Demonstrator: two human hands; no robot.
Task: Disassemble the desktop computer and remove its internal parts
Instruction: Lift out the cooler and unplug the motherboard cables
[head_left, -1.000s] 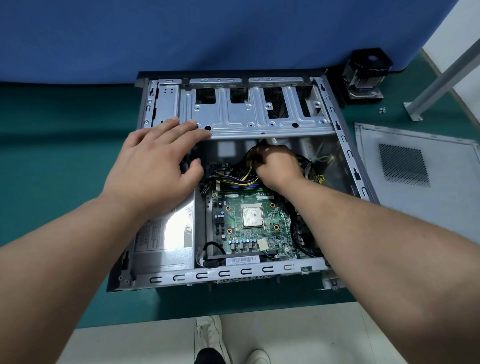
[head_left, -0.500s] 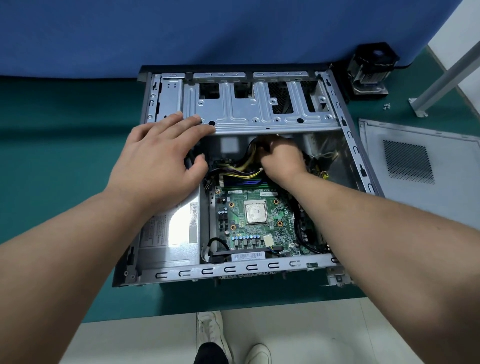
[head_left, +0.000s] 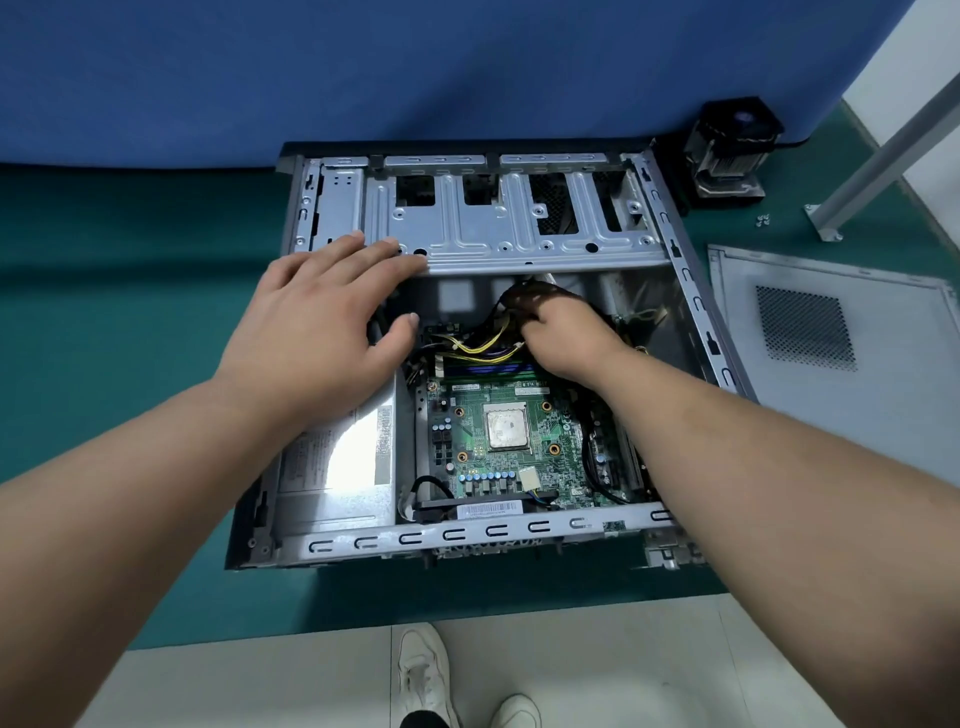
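Both hands are working inside the open desktop computer (head_left: 467, 364), which is lying on its side on the green table (head_left: 130, 312) with its steel frame facing up. Her or his left hand (head_left: 322, 332) is lying flat and relaxed, fingers spread over the edge of the drive cage (head_left: 509, 223) and palm over the power supply (head_left: 337, 457), holding nothing, only bracing the case. Reaching deeper, the right hand (head_left: 566, 338) is curling its fingers around the bundle of yellow and black power cables (head_left: 483, 343) just above the motherboard (head_left: 509, 441); the fingertips are hidden under the cage lip, so I cannot tell exactly which plug they are pinching.

To my eye, the person is freeing a power connector from the board. Doing it well means finding the latch on the plug first, squeezing it, and pulling on the plug body rather than the wires, straight away from the socket. Keeping the left hand pressing down is sensible, since the chassis could otherwise lift or slide. The bare processor (head_left: 506, 428) is sitting exposed just below the working hand, so the wrist ought to be staying clear of it.

Off to the right, the side panel (head_left: 831, 374) is lying flat, and a cooler with its fan (head_left: 730, 150) is standing near the blue partition (head_left: 415, 67).
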